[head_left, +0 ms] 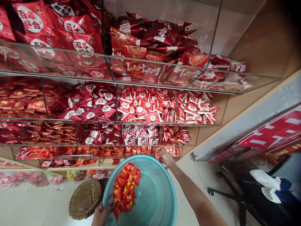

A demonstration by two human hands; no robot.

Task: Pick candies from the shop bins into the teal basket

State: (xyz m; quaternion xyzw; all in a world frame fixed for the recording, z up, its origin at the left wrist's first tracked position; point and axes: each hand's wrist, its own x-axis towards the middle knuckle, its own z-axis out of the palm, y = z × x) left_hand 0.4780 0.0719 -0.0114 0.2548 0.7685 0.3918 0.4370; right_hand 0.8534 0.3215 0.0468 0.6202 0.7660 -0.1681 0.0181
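Observation:
My left hand [101, 214] grips the left rim of a round teal plastic basket [150, 191]. A pile of small red packets with yellow lettering [127, 188] lies in the basket's left half, and its right half shows bare bottom. My right hand [166, 158] reaches past the basket's far rim to the lowest shelf's right compartment, its fingers at the red and white packets [172, 151] there. Its fingertips are partly hidden among the packets, so whether they hold one is unclear.
Glass-fronted shelves [141, 122] filled with red packets rise in front. A woven round stool [85, 199] stands left of the basket. At the right are a wheeled chair base [237, 196] and a red printed board [275, 130]. Bagged goods [37, 177] lie below the shelves.

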